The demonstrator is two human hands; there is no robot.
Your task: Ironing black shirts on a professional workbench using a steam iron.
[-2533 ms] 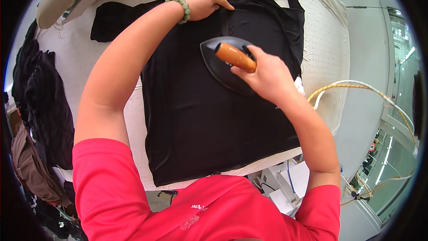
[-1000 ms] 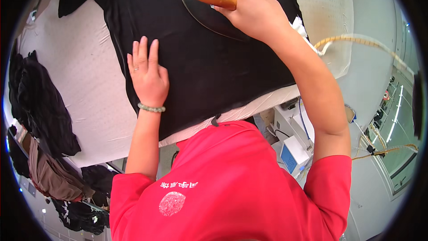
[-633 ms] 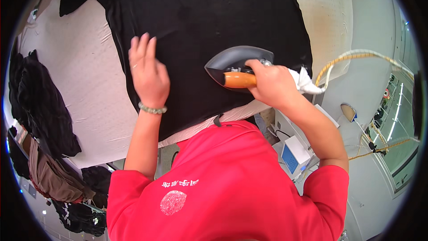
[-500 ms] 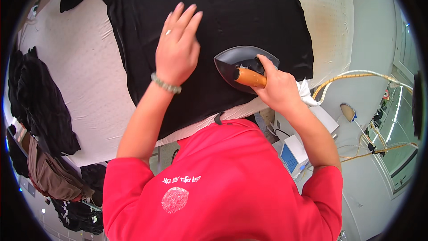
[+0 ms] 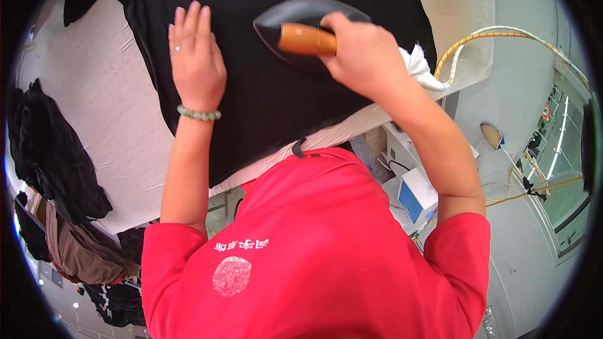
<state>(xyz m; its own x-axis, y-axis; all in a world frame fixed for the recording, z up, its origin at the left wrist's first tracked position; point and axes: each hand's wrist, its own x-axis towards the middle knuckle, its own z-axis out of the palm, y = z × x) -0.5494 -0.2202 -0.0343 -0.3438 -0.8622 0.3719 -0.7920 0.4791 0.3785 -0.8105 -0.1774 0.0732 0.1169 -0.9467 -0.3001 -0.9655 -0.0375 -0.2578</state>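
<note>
A black garment [image 5: 270, 107] lies spread over the pale padded ironing table [image 5: 119, 132]. On its far part rests a dark iron [image 5: 301, 9] with an orange-brown handle, its pointed end toward the left. My right hand [image 5: 364, 53] is wrapped round that handle. To the left of the iron, my left hand [image 5: 196, 66] lies flat on the garment near its left edge, fingers stretched away from me. It wears a ring and a bead bracelet.
From the iron's rear, near a white cloth [image 5: 421, 66], a yellow and white hose [image 5: 483, 34] arcs off to the right. Crumpled black clothes [image 5: 53, 150] lie at the table's left edge. A brown garment [image 5: 85, 248] hangs below them. A white box with a blue panel [image 5: 414, 198] stands under my right arm.
My right hand has pushed the iron away from me and to the left over the garment. My left hand has shifted left, toward the garment's edge.
</note>
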